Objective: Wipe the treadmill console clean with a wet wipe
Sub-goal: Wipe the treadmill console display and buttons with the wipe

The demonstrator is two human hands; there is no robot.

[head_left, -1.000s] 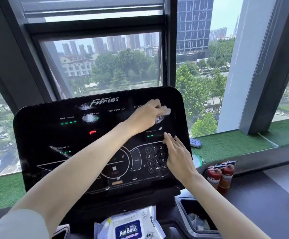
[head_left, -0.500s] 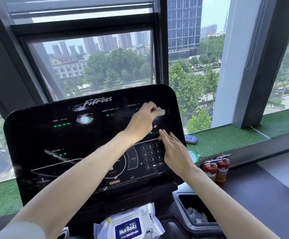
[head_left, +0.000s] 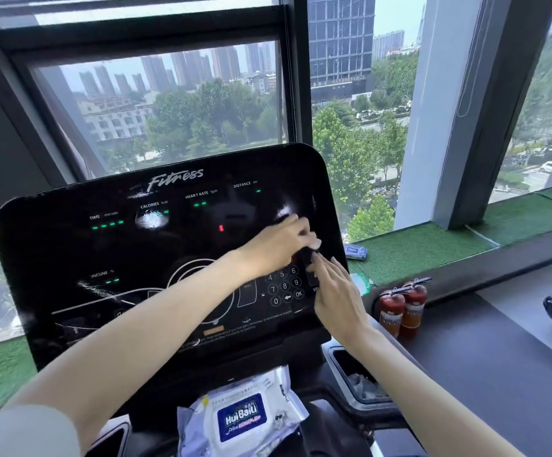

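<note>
The black treadmill console (head_left: 103, 258) is being touched by both hands near its right edge. A wipes packet (head_left: 240, 420) is being seen below it, nearer than the wrists. A white wet wipe (head_left: 315, 243) is being pinched in the curled fingers of the left hand (head_left: 278, 247), just above the number keypad (head_left: 284, 286). Just right of and below those fingers, the right hand (head_left: 335, 291) is being laid flat on the console, its fingers (head_left: 325, 267) straight and slightly spread. Two red fire extinguishers (head_left: 403, 308) are being seen farther right.
</note>
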